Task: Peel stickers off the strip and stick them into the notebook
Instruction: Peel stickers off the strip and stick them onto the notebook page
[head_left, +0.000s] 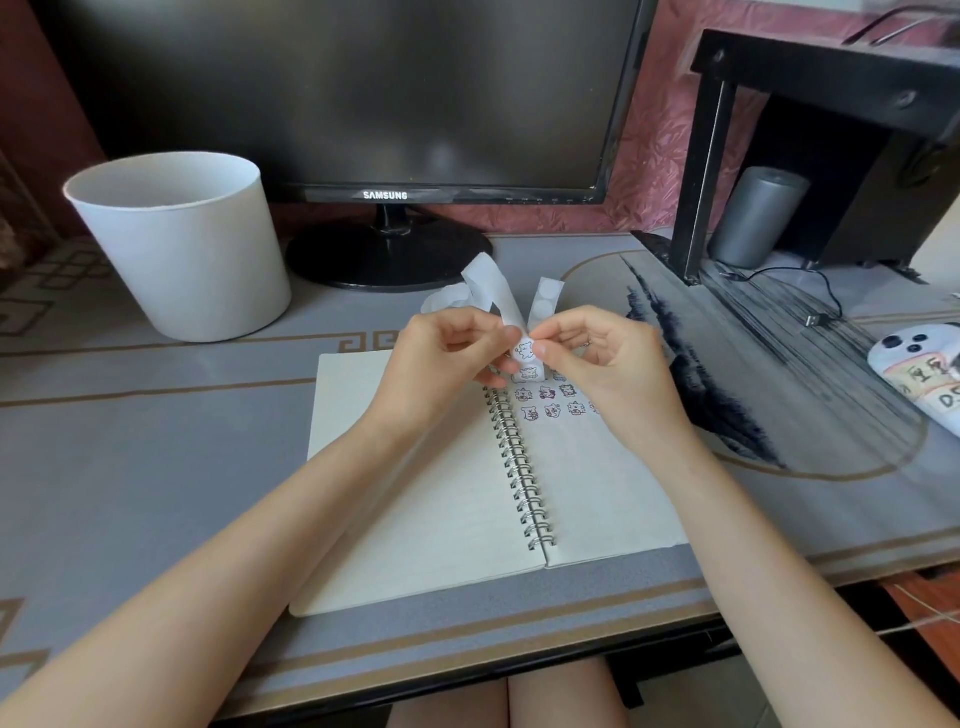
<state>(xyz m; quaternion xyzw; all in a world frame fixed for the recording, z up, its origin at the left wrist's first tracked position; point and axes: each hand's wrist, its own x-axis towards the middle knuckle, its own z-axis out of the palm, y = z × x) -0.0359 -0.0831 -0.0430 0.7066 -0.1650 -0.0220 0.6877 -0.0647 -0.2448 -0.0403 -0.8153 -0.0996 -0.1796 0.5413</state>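
An open spiral notebook (441, 493) lies on the desk in front of me. Several small cartoon stickers (550, 405) sit in rows at the top of its right page. Above the binding, my left hand (441, 353) pinches the white sticker strip (496, 291), whose used backing curls up and away behind my fingers. My right hand (597, 353) pinches a sticker (524, 351) on the strip with thumb and forefinger. A second printed sticker shows just below it on the strip.
A white bucket (182, 244) stands at the back left. A black Samsung monitor (384, 130) fills the back. A black stand (810, 130) with a grey cylinder (758, 218) and a cable are at the right. A phone (919, 374) lies at the right edge.
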